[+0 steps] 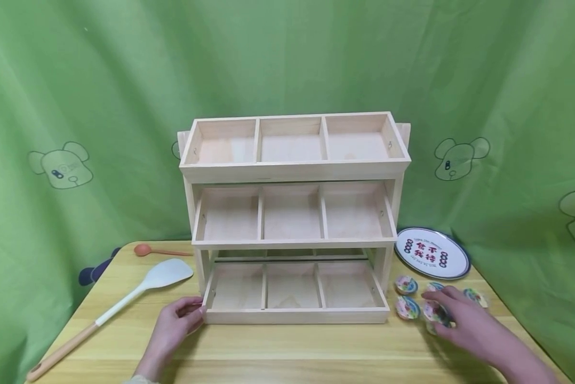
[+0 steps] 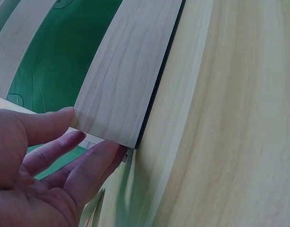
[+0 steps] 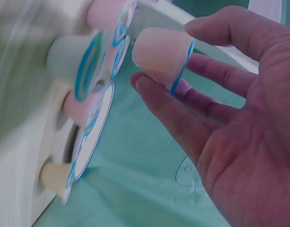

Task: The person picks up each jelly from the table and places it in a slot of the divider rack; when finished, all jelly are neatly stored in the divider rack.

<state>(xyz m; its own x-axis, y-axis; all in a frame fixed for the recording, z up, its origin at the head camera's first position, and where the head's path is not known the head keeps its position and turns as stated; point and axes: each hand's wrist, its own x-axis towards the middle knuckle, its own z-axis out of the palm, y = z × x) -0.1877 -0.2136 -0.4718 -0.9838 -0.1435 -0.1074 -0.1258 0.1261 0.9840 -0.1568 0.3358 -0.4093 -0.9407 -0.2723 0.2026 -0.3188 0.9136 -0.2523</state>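
A three-tier wooden rack (image 1: 294,317) stands on the table, each tier a tray split into three compartments with bare floors. At the left front corner of the lowest tray, my left hand (image 1: 174,322) grips the wood between thumb and fingers. The left wrist view shows that tray's front board (image 2: 126,71) against the fingertips. To the right of the rack, my right hand (image 1: 472,322) pinches a small jelly cup (image 3: 159,54), its pale pink body tipped sideways in the right wrist view. Several more jelly cups (image 1: 407,308) stand around it on the table.
Behind the cups lies an oval plate (image 1: 431,253) with red characters. Left of the rack are a white spatula (image 1: 167,273) with a wooden handle and a small red spoon (image 1: 143,249). A green curtain (image 1: 287,58) hangs behind the table (image 1: 292,352).
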